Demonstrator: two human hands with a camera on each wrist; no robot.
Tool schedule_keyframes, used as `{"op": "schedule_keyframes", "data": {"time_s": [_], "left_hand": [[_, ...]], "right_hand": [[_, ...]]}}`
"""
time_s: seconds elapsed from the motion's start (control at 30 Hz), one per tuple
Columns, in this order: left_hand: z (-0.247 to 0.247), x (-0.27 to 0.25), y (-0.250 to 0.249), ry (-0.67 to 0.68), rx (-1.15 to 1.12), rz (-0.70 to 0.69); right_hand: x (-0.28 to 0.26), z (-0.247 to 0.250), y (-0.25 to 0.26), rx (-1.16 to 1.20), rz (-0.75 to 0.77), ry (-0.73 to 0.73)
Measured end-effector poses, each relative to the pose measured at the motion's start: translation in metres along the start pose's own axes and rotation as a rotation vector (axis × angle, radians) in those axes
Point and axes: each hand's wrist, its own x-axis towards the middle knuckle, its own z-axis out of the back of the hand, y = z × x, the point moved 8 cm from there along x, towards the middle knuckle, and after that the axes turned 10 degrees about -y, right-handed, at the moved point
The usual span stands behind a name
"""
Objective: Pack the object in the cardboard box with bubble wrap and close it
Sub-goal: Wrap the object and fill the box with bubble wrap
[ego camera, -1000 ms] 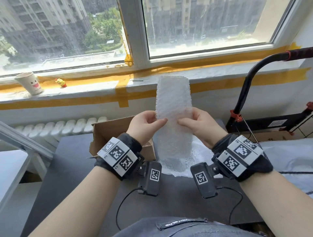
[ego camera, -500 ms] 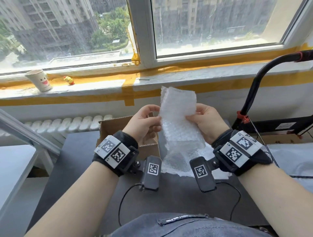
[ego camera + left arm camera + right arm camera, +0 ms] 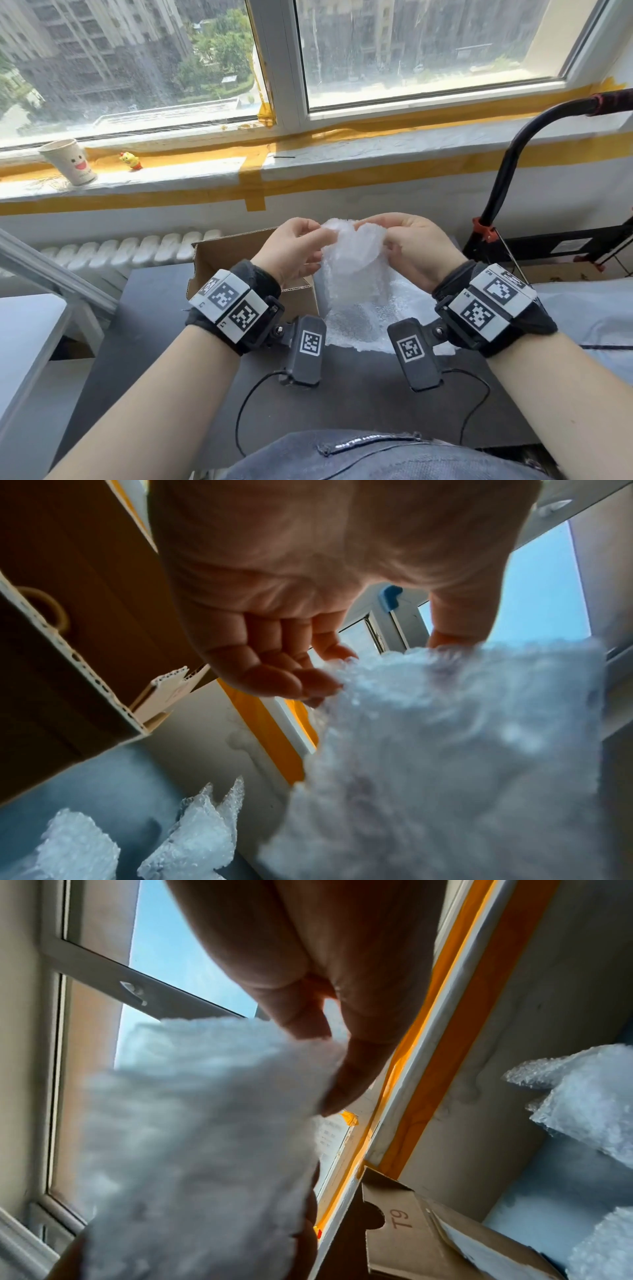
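A strip of white bubble wrap (image 3: 354, 250) hangs between both hands above the dark table, its top edge folded over. My left hand (image 3: 298, 246) pinches its left top edge, with the fingertips (image 3: 308, 683) on the wrap (image 3: 462, 750). On the other side my right hand (image 3: 416, 246) pinches the right top edge, thumb and fingers (image 3: 308, 1023) closed on the wrap (image 3: 205, 1137). An open brown cardboard box (image 3: 239, 253) stands behind and below my left hand. The box's inside is hidden, and I see no object for packing.
More bubble wrap (image 3: 370, 322) lies flat on the dark table (image 3: 147, 329) under the hands. A paper cup (image 3: 68, 161) and a small yellow toy (image 3: 130, 160) sit on the windowsill. A black curved bar (image 3: 507, 178) rises at the right. A grey surface (image 3: 24, 329) is at the left.
The tall upright strip has been folded down from the top and lowered. Both hands came closer together and moved up to its folded top edge.
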Motion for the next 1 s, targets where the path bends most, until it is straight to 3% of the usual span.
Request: {"op": "schedule_keyframes", "data": {"time_s": [0.17, 0.3, 0.5, 0.63, 0.83, 1.0], "left_hand": [[0.006, 0.000, -0.006, -0.101, 0.093, -0.142], [0.009, -0.004, -0.012, -0.137, 0.102, -0.210], [-0.015, -0.019, 0.009, 0.148, 0.129, 0.010], [-0.013, -0.021, 0.011, 0.115, 0.048, 0.012], [-0.007, -0.030, 0.014, 0.113, -0.339, 0.110], [0.004, -0.039, 0.014, 0.117, -0.502, 0.161]], "right_hand": [[-0.006, 0.001, -0.007, 0.027, -0.119, 0.102], [-0.007, 0.000, -0.017, -0.116, -0.097, 0.173], [-0.002, 0.006, -0.001, -0.094, 0.086, 0.074], [0.002, 0.002, 0.002, -0.038, 0.126, 0.080], [0.005, -0.010, 0.001, -0.027, 0.140, 0.084], [0.006, -0.022, 0.006, -0.053, 0.136, 0.097]]}}
